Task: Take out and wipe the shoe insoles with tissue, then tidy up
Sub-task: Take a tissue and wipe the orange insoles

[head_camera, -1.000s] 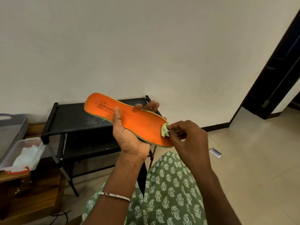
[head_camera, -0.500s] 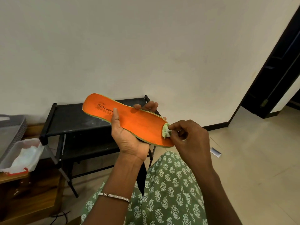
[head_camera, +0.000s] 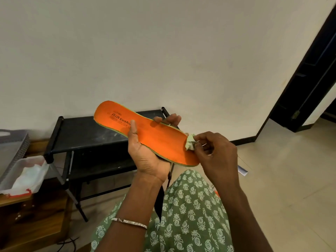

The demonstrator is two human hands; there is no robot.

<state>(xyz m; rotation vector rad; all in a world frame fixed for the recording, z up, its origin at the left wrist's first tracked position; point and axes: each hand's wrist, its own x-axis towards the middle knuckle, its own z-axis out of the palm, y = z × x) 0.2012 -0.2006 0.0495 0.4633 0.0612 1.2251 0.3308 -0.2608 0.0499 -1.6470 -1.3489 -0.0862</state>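
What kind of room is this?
Probably a room in a home: a low black two-shelf rack stands against a plain cream wall, on a beige tiled floor, near a dark door frame.

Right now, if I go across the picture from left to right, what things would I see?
clear plastic tub → black rack → orange insole → pale green tissue wad → right hand → dark door frame
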